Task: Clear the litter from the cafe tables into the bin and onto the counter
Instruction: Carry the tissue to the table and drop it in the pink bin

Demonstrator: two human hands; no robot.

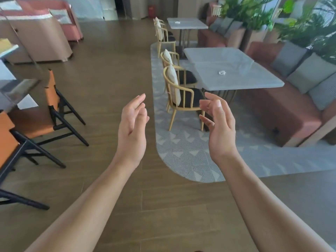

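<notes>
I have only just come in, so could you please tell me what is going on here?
A person stands on the wooden floor of a cafe with the left hand and the right hand raised in front, both open and holding nothing. Ahead to the right, a white scrap of litter lies on the near grey table, and a second white scrap lies on the far table. Neither hand is near either scrap, so the clearing of these tables is not yet begun.

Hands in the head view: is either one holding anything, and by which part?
Nothing is held. The left hand and right hand are both open and empty.
</notes>
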